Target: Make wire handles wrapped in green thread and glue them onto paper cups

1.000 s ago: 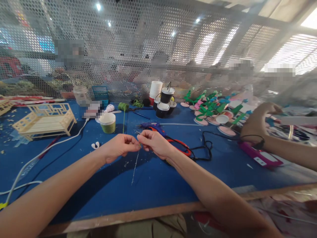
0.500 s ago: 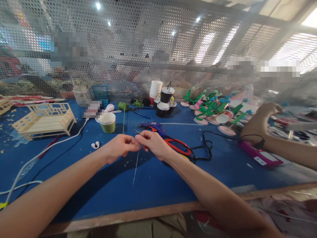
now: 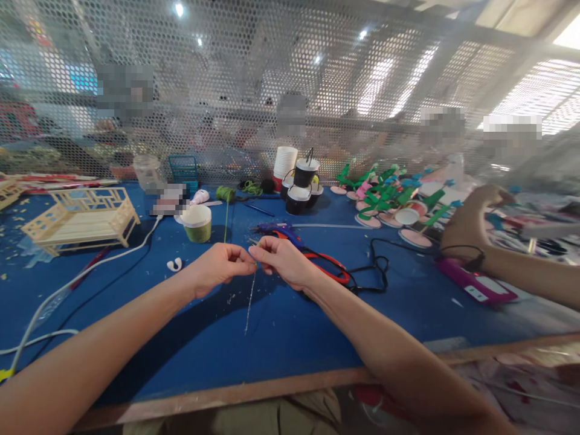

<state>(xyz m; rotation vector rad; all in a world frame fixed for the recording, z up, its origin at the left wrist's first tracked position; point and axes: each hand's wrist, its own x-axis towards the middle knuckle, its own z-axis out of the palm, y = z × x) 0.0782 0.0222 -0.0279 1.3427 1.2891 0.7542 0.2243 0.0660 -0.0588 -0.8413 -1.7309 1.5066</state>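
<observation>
My left hand [image 3: 229, 264] is closed in a pinch on green yarn [image 3: 226, 226], which runs up to a small green yarn ball [image 3: 225, 194] on the table. Fingertip to fingertip with it, my right hand [image 3: 277, 260] is also pinched. A thin pale tip [image 3: 252, 241] pokes out above the right fingers; what it belongs to is hidden. Below the joined fingertips hangs a thin whitish strand [image 3: 249, 305]. Just behind my left hand stands a white paper cup [image 3: 198, 225] with a green wrapped band.
Behind my right hand lies a blue glue gun [image 3: 283, 232] with a black cord. Small black buckets [image 3: 298, 201] and stacked white cups [image 3: 285, 162] stand at the back. A wooden toy bed [image 3: 86, 220] is left; a purple power strip [image 3: 473, 283] and another person's arm [image 3: 502, 260] are right.
Both hands stay pinched together in nearly the same place, with only a slight shift of the fingers. The hanging strand has swung a little to the right.
</observation>
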